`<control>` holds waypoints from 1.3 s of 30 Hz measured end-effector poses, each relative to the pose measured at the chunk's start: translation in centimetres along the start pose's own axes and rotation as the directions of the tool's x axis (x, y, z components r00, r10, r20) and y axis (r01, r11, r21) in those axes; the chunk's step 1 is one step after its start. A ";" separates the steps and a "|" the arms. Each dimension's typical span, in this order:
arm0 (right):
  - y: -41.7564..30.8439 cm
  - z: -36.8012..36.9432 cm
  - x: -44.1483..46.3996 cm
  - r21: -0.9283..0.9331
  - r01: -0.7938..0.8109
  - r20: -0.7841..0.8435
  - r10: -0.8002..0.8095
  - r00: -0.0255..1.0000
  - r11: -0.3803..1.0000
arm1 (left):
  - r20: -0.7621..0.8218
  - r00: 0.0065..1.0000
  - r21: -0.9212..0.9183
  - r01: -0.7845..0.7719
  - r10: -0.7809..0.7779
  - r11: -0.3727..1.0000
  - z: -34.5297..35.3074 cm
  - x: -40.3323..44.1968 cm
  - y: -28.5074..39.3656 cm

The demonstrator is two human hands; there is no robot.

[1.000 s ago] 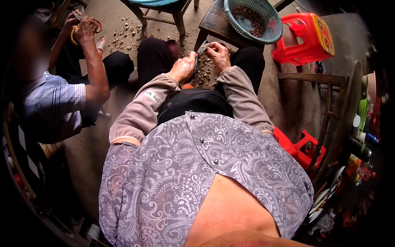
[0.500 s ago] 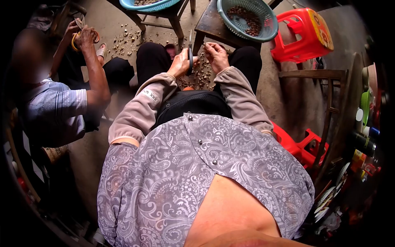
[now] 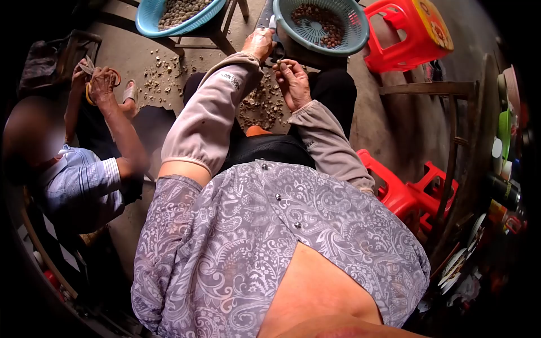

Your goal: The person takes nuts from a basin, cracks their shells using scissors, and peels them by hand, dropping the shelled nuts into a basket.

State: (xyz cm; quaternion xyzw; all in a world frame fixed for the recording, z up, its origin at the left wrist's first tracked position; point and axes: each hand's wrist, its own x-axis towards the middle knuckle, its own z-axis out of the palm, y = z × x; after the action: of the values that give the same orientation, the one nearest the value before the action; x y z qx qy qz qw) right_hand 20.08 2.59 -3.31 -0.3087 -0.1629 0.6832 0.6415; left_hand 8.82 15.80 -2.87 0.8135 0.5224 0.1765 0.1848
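My left hand (image 3: pixel 259 45) is closed round a pair of dark-handled scissors (image 3: pixel 278 52), the pale blade pointing away beside the basket. Close by, my right hand (image 3: pixel 293 84) pinches a small brownish nut (image 3: pixel 279 63) between thumb and fingertips; its exact kind is too small to make out. Beyond both hands, a grey-green plastic basket (image 3: pixel 357 40) holds reddish-brown kernels (image 3: pixel 332 36) and sits on a dark wooden stool. Broken shells (image 3: pixel 262 107) litter the floor between my knees.
A blue basket (image 3: pixel 147 25) of pale unshelled nuts (image 3: pixel 181 12) stands on another wooden seat. At the left sits a person (image 3: pixel 84 174) holding orange-handled scissors (image 3: pixel 116 78). Red plastic stools (image 3: pixel 414 36) and a wooden chair (image 3: pixel 431 89) are on the right.
My left hand has moved forward and right with the scissors, up to the basket's near-left edge. My right hand has turned slightly and still pinches the nut. The view has shifted a little.
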 end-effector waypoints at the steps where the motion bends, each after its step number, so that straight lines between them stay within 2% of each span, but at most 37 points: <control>1: 0.0 -0.1 0.1 0.007 0.004 -0.008 -0.004 1.000 1.000 | -0.028 0.999 0.012 -0.025 0.025 1.000 -0.2 0.1 0.5; 4: 0.2 0.0 0.4 0.018 0.019 -0.037 -0.018 0.999 1.000 | -0.032 0.995 -0.400 0.070 -0.090 0.914 -1.9 -2.4 1.6; 5: 0.2 0.1 0.4 0.007 0.022 -0.043 -0.022 0.999 1.000 | 0.025 0.997 -0.507 0.080 -0.078 0.858 -1.6 -3.5 0.8; 7: 0.6 0.6 0.2 -0.013 0.018 -0.052 -0.019 0.998 1.000 | 0.264 0.960 -0.767 0.269 -0.096 0.582 -3.9 -7.2 1.9; 9: 1.1 1.0 0.0 -0.069 -0.002 -0.002 0.001 1.000 0.998 | 0.277 0.955 -0.835 0.296 -0.111 0.465 -5.0 -9.8 2.3; 13: 2.1 1.8 -0.7 -0.196 -0.036 0.074 0.052 0.996 0.980 | 0.201 0.970 -0.806 0.242 -0.134 0.541 -6.0 -12.2 1.7; 17: 2.5 2.2 -1.2 -0.326 0.004 0.119 0.037 0.992 0.945 | 0.234 0.959 -0.887 0.279 -0.161 0.369 -6.0 -13.3 1.0; 20: 2.4 2.4 -1.3 -0.403 0.024 0.116 0.025 0.993 0.915 | 0.294 0.937 -0.891 0.340 -0.188 0.301 -5.5 -13.8 0.5; 26: 2.6 2.0 -1.1 -0.451 0.012 0.161 0.068 0.985 0.893 | 0.282 0.943 -0.880 0.328 -0.177 0.344 -5.1 -13.6 -0.3; 29: 2.8 2.0 -0.9 -0.476 0.021 0.157 0.061 0.986 0.879 | 0.203 0.957 -0.833 0.280 -0.208 0.476 -5.0 -13.3 0.1; 31: 2.8 2.0 -0.8 -0.511 0.034 0.159 0.056 0.986 0.859 | 0.155 0.961 -0.819 0.255 -0.231 0.513 -4.2 -13.1 -0.2; 35: 2.5 2.1 -0.6 -0.321 -0.100 0.092 0.136 0.986 0.942 | 0.162 0.954 -0.836 0.268 -0.251 0.478 -3.4 -12.7 -0.4; 38: 2.7 1.4 -0.1 -0.142 -0.162 0.082 0.174 0.981 0.977 | 0.297 0.930 -0.922 0.338 -0.216 0.186 -4.6 -12.6 0.1; 39: 2.7 1.4 -0.1 -0.134 -0.162 0.084 0.174 0.981 0.978 | 0.293 0.934 -0.920 0.334 -0.205 0.206 -4.5 -12.7 0.1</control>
State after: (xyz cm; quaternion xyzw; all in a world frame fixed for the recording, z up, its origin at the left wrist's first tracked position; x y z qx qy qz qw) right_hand 17.11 2.43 -3.96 -0.3286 -0.2095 0.7372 0.5520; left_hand 1.73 4.71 -0.08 0.4367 0.4294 0.3776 0.6945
